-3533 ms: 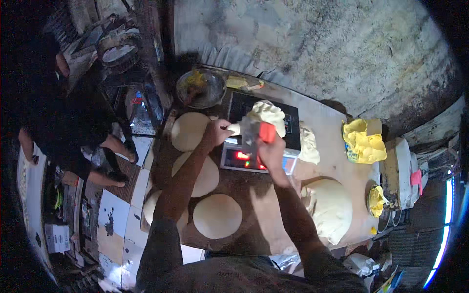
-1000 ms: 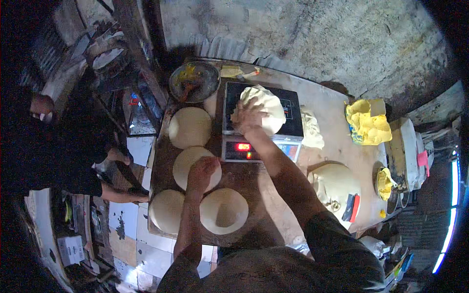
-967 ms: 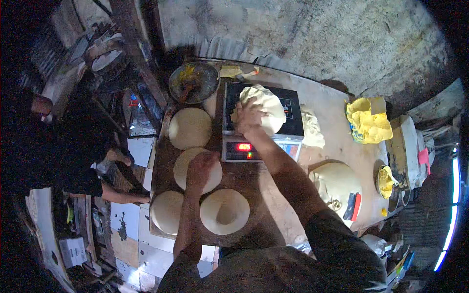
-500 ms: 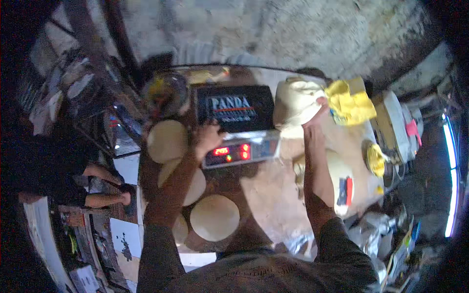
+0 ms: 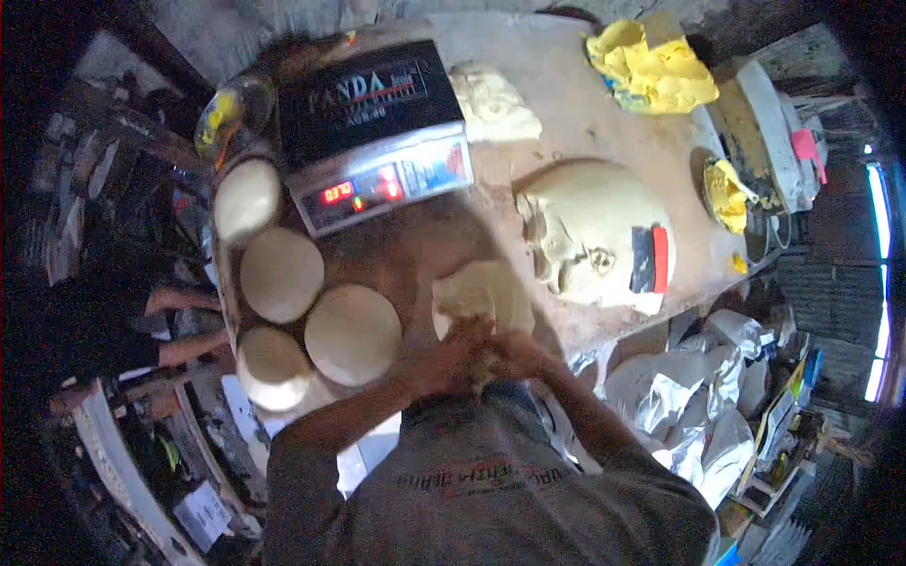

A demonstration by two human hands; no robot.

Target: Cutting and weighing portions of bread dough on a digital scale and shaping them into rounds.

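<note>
Close to my body at the table's near edge lies a pale piece of dough [image 5: 489,286]. My left hand [image 5: 458,357] and my right hand [image 5: 510,357] meet side by side on its near edge, fingers curled into it; motion blurs them somewhat. Left of the hands, several smooth round dough balls [image 5: 352,335] rest in a cluster. To the right sits a large dough mass [image 5: 585,212], with a black and red dough scraper [image 5: 651,259] on top. Beyond the hands stands a digital scale [image 5: 387,184] with a bare black platform and lit red digits.
Against the scale's right side lies a smaller dough lump [image 5: 495,102]. Yellow margarine [image 5: 651,71] is spread at the far right, near a yellow-smeared bowl [image 5: 727,198]. A clear bowl [image 5: 231,113] stands far left. Another person's arms [image 5: 189,325] show at left; crumpled plastic bags [image 5: 698,377] lie right.
My left hand has left the scale's front and my right hand the lump beside the scale. Both are now on dough near my body. The view has shifted, and the scale's digits have changed.
</note>
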